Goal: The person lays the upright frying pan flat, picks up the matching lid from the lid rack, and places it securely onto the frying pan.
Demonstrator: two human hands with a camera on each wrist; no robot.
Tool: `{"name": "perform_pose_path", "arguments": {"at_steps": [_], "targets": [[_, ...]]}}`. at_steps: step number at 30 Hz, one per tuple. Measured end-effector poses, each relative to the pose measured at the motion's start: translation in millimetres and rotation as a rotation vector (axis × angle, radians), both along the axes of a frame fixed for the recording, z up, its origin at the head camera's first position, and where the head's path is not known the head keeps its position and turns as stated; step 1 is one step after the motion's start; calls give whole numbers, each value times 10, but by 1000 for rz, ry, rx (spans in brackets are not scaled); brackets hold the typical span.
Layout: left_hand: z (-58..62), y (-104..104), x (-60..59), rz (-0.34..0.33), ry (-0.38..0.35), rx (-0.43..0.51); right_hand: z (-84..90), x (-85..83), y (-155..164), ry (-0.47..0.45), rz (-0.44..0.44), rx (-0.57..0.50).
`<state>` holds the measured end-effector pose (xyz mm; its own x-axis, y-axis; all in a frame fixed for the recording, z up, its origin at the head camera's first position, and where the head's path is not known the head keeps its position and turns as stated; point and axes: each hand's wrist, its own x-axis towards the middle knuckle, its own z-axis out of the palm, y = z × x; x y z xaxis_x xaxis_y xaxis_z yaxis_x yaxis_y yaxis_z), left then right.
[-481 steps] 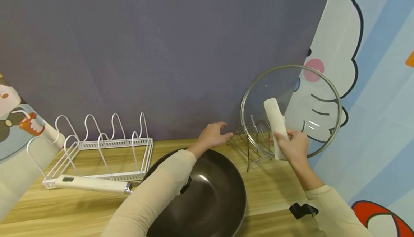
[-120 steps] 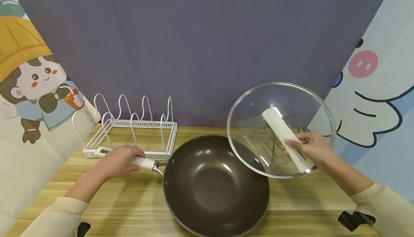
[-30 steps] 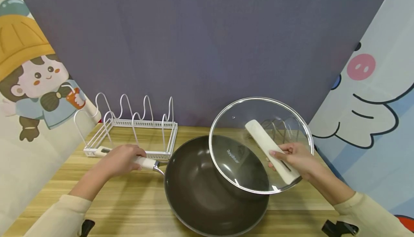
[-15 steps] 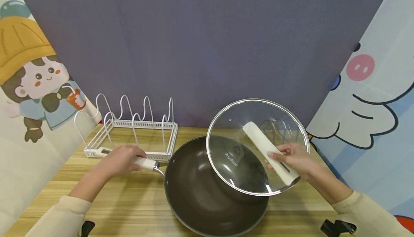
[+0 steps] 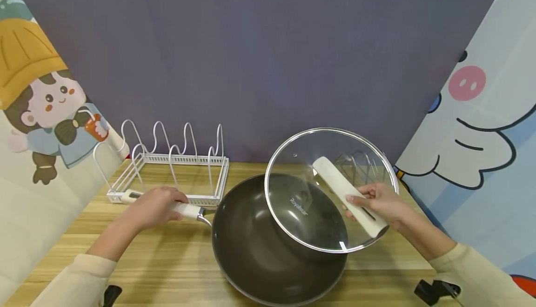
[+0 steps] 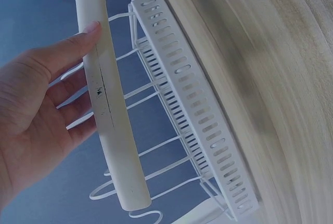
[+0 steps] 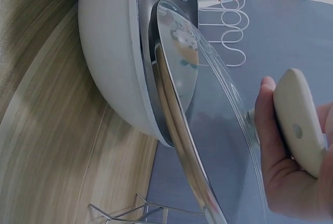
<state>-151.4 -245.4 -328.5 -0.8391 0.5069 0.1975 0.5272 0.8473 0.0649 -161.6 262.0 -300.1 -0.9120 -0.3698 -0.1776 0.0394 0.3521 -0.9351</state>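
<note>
A dark wok [image 5: 255,260] with a cream outside stands on the wooden table. My left hand [image 5: 157,208] grips its cream handle [image 5: 187,210], thumb along one side and fingers behind in the left wrist view. My right hand [image 5: 378,202] holds the long cream handle [image 5: 335,179] of a clear glass lid [image 5: 289,163] with a metal rim. Tilted, the lid overlaps the wok's right rear part in the head view. In the right wrist view the lid's edge [image 7: 179,125] lies close by the wok's rim; I cannot tell whether they touch.
A white wire rack [image 5: 167,200] stands behind the wok handle on the left. Through the lid a small metal wire rack [image 5: 354,170] shows at the back right. A grey panel [image 5: 234,65] rises behind the table, with printed cartoon walls on both sides.
Since the earliest frame, my left hand has gone from above the wok's far rim to its handle. The lid has come left and down over the wok; lately it barely moves.
</note>
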Motion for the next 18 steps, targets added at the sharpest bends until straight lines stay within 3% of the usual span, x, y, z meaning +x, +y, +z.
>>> {"name": "perform_pose_path", "arguments": {"at_steps": [18], "targets": [[9, -13, -6, 10, -30, 23, -15, 21, -93, -35, 29, -19]]}}
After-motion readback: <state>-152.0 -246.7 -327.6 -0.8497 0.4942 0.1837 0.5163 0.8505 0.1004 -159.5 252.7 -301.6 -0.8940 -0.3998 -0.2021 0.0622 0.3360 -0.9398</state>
